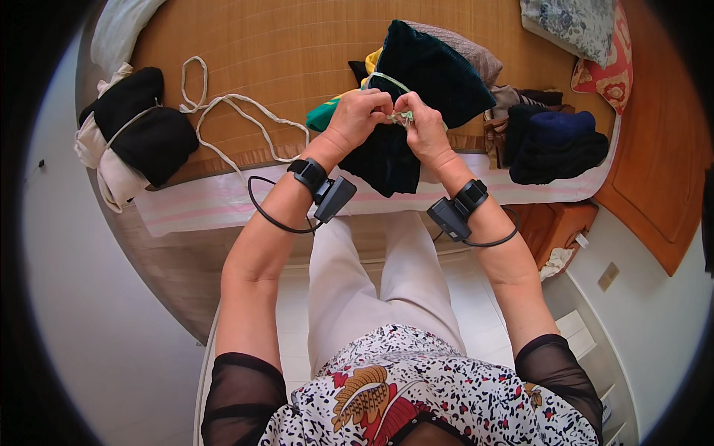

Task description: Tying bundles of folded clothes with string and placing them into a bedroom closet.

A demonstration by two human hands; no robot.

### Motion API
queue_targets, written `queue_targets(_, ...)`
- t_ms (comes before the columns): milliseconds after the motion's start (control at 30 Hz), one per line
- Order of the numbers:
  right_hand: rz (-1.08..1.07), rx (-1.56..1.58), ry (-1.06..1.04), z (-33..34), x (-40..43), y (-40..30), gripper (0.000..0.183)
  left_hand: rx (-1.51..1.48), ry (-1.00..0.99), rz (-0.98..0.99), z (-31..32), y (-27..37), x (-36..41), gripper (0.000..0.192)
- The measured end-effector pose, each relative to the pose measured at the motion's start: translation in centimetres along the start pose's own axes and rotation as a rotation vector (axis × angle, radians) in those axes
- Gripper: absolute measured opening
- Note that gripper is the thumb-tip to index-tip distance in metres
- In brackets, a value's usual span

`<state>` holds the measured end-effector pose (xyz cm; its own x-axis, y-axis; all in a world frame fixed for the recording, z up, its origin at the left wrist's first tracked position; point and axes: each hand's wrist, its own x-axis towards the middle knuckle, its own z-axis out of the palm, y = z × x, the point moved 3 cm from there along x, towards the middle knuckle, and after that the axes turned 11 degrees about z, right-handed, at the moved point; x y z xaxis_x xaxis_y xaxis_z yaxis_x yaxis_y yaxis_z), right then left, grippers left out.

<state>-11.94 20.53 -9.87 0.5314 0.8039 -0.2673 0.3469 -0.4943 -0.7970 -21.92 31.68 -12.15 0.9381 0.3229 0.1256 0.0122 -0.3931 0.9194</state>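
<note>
A bundle of folded cloth lies before me on a bed mat, its top piece a dark green velvet garment (429,69). A pale green cord (393,80) runs across the bundle. Both hands meet at its near side, over the cord's frayed, tangled end (401,117). My left hand (360,114) pinches the cord between thumb and fingers. Close beside it, my right hand (421,125) grips the same tangle from the right. Whether a knot sits between the fingertips is too small to tell. Green and yellow cloth (323,114) shows at the bundle's left side.
A loose white cord (262,111) curls over the woven mat (268,44). Left of it sits a black and cream cloth bundle (150,134) tied with cord. Folded dark clothes (558,142) lie at right, below patterned pillows (574,28). An orange wooden headboard (658,156) borders the bed.
</note>
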Motion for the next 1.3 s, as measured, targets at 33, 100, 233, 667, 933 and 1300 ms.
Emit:
queue_targets(33,0.001,-0.001,-0.002,0.0,0.1,0.0,0.019,0.081,0.015,0.078,0.0,0.1,0.0,0.016)
queue_targets(100,0.108,0.023,-0.019,0.0,0.2,0.2,0.013,0.160,0.030,0.157,0.2,0.4,-0.2,0.015)
queue_targets(233,0.199,0.047,-0.012,0.1,0.8,0.9,0.008,0.338,0.100,0.260,0.8,1.3,-0.9,0.013)
queue_targets(667,0.384,0.086,-0.115,0.0,1.9,1.3,0.020,0.330,0.182,0.453,1.2,1.9,-1.9,0.022)
queue_targets(933,0.319,-0.046,-0.123,0.1,2.1,0.9,0.024,0.402,0.205,0.422,1.8,1.5,-2.2,0.023)
queue_targets(1300,0.252,0.147,0.074,-0.3,-0.9,0.2,0.040,0.381,0.254,0.389,1.9,1.1,-2.0,0.014)
